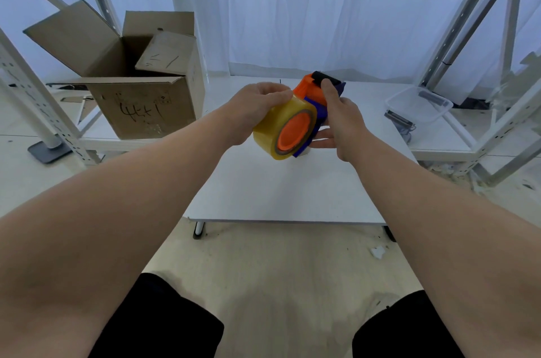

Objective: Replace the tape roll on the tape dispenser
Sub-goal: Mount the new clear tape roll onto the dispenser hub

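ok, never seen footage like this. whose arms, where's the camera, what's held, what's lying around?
There is one picture, from a camera worn on a person's head, looking forward and down. No machine is involved, just two bare arms. The left hand grips a yellowish tape roll. The right hand holds an orange and blue tape dispenser, whose orange hub shows inside the roll. Both are held above a white table. An open cardboard box stands to the left, and a clear plastic tray to the right.

Open tabletop (278, 191) between cardboard box (140, 106) and plastic tray (418, 103)

White table (278, 191), cardboard box (140, 106) on shelf (131, 143)
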A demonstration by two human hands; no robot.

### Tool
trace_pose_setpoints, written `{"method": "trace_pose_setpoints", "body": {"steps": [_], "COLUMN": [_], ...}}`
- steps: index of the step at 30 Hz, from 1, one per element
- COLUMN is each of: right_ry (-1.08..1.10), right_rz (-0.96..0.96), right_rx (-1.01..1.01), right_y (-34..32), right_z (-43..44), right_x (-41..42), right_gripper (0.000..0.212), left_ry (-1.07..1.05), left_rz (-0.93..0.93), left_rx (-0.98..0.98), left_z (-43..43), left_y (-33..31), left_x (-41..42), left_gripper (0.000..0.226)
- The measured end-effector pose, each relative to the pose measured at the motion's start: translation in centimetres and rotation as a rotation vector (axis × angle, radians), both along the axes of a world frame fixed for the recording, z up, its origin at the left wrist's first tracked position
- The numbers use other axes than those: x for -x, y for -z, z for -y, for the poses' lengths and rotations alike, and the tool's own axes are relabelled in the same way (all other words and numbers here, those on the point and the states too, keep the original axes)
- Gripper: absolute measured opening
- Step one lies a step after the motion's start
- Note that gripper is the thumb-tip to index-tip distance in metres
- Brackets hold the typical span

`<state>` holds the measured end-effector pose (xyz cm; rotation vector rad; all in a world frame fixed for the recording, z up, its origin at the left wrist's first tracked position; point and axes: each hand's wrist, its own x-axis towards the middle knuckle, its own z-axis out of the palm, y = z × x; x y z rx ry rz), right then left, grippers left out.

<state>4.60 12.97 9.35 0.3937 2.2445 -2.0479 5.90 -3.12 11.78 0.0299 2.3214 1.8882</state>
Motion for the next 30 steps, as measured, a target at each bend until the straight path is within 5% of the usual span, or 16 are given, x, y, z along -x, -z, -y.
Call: {"method": "trace_pose_setpoints", "body": {"steps": [7, 14, 30], "right_ry": [0.120, 0.207, 0.212], "right_rz": [0.045, -0.161, -0.338], "right_rx": [0.063, -0.365, -0.417], "right_y": [0.3, 0.3, 0.1], "right_z": [-0.2, 0.7, 1.1], "right_x": [0.3, 0.3, 0.1], "right_gripper": [0.061, 0.065, 0.057], "left_ry": [0.151, 0.082, 0.037], "left_rz": [-0.224, -0.528, -0.404], "left_rx": [0.241, 0.998, 0.826], "left_z": [-0.5, -0.9, -0.6], "left_y": [-0.1, 0.8, 0.5], "left_x": [-0.4, 0.2, 0.3], "left_gripper": [0.024, 0.048, 0.048]}}
